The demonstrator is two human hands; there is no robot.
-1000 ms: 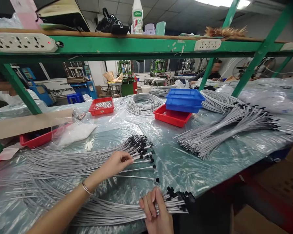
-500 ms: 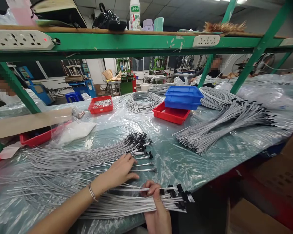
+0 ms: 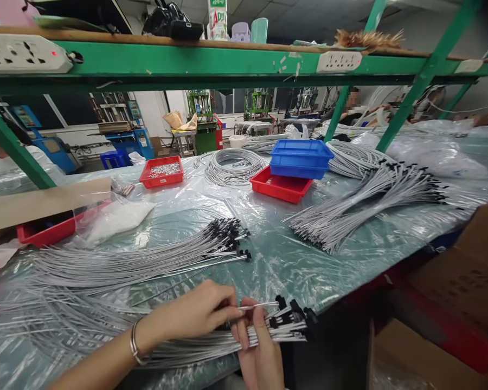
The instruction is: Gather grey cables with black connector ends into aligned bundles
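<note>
Cardboard (image 3: 44, 205) lies across a red bin (image 3: 52, 234), behind the left part of the cable pile (image 3: 126, 262), whose black tips point right. A clear bag (image 3: 120, 221) with white contents sits just behind that pile. Farther behind it, a red tray (image 3: 162, 180) holds small metal pieces. On the pile's near side, the left hand (image 3: 205, 307), a bracelet (image 3: 133, 344) at its wrist, pinches a single cable (image 3: 264, 305) between thumb and fingers. A grey coil (image 3: 230, 177) rests well behind the pile. Nearer than the pile, the right hand (image 3: 263, 346) curls round a cable bundle (image 3: 287, 331) just short of its black ends. Blue trays (image 3: 301, 160) sit over a second red tray (image 3: 278, 189), behind and right of the pile; another cable heap (image 3: 360, 208) lies to its right.
</note>
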